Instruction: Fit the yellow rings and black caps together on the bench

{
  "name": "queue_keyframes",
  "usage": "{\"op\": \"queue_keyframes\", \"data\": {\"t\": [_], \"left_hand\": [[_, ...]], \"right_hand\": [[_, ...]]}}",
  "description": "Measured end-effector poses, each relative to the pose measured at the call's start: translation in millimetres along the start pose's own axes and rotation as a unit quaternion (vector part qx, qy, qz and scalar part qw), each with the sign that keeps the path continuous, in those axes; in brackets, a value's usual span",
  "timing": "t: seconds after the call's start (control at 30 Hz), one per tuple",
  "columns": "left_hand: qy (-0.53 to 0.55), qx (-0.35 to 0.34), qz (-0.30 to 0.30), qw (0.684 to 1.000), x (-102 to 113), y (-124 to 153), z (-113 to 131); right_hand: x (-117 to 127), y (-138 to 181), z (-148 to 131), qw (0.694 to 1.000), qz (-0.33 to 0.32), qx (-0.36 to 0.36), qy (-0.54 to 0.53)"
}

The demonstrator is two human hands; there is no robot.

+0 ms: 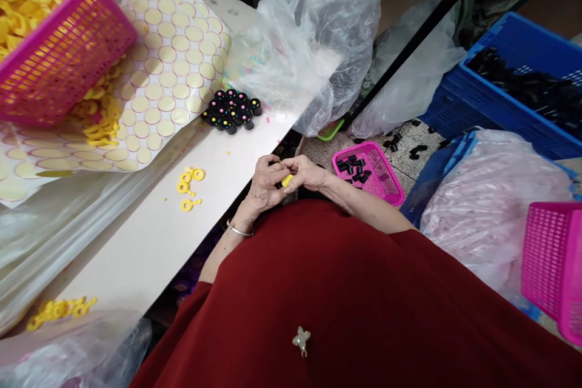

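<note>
Close to my body, just past the table's edge, my two hands meet. My left hand point(265, 187), with a bracelet at the wrist, is closed with its fingers curled inward. My right hand point(307, 173) is closed against it, thumb bent down. Between them shows a small yellow plastic piece point(287, 180), mostly covered by the fingers. What else the left fingers may hold is hidden. Left of my hands, several yellow ring-shaped pieces with short stems point(187, 205) lie on the white table point(168, 248). Beyond stands a cluster of black cylinders point(231, 110) with coloured dots on top.
A pink basket point(68, 60) heaped with yellow pieces stands back left on a circle-printed sheet point(166, 73). Clear plastic bags point(318, 30) lie behind. Down right are a pink tray point(394, 191) with black parts, a blue crate point(491, 36), a stuffed bag point(477, 206) and another pink basket point(545, 254).
</note>
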State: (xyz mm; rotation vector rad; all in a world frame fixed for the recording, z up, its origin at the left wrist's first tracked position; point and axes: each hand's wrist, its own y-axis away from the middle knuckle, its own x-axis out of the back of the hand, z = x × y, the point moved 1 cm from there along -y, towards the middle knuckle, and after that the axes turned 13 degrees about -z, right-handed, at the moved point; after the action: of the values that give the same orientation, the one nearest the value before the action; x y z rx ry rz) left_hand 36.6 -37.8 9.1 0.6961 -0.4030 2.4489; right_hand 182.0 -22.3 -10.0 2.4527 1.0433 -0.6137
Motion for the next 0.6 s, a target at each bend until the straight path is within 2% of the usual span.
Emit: {"op": "queue_keyframes", "data": {"t": [0.1, 0.23, 0.3, 0.53, 0.6], "left_hand": [[-0.007, -0.002, -0.002, 1.0, -2, 3, -6], [-0.01, -0.024, -0.007, 1.0, -5, 7, -12], [-0.02, -0.027, -0.019, 0.999, -7, 7, -11], [-0.019, -0.04, -0.025, 0.999, -16, 2, -3], [-0.017, -0.02, -0.029, 0.999, -18, 3, -7]], "right_hand": [[-3, 2, 6, 0.999, 0.021, 0.005, -0.025], [-7, 8, 9, 0.997, -0.013, -0.026, -0.075], [-7, 11, 9, 0.996, -0.009, -0.03, -0.079], [-8, 16, 15, 0.997, 0.059, 0.026, -0.037], [-6, 14, 20, 0.995, 0.082, 0.027, -0.047]]}}
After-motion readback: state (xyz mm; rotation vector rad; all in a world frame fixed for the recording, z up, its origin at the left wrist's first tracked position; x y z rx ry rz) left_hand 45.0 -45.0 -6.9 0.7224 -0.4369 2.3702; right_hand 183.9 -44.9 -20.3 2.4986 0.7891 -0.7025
